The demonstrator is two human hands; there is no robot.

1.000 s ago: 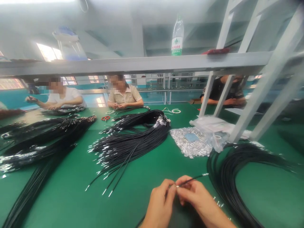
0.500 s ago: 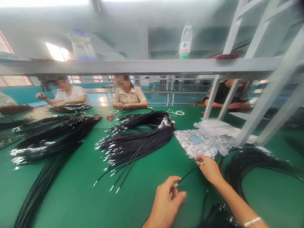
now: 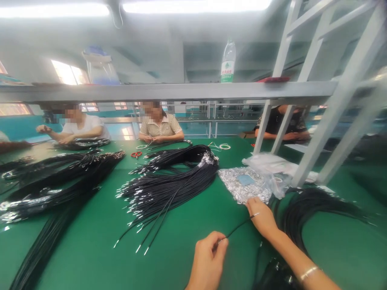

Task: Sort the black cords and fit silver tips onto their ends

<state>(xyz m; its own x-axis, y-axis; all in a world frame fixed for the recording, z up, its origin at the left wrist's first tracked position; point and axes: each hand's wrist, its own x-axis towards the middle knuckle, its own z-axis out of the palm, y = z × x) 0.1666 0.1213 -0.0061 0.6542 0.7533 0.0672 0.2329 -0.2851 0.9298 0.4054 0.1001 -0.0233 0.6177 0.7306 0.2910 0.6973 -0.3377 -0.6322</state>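
A thin black cable [image 3: 237, 230] runs between my two hands, low over the green table. My left hand [image 3: 208, 259] is closed on it, thumb and fingertips pinched together. The cable's silvery tip [image 3: 255, 215] shows in front of my right hand [image 3: 262, 218]. The fingers of that hand are bent together at the near edge of a clear bag of small silver metal pieces [image 3: 232, 183]. Their tips are partly hidden, so what they hold cannot be made out. A blue square [image 3: 245, 179] lies on the bag.
Bundles of black cables with metal ends lie at the centre [image 3: 181, 179], left [image 3: 75, 181] and right [image 3: 302, 209]. Red scissors [image 3: 136, 154] lie farther back. A metal shelf frame [image 3: 326, 133] rises at the right, its bar carrying a water bottle [image 3: 227, 64]. Several people sit opposite.
My left thumb has closed against the fingers on the cable, hiding the metal piece seen there. My right fingertips have moved off the cable end toward the bag. The view has tilted up slightly.
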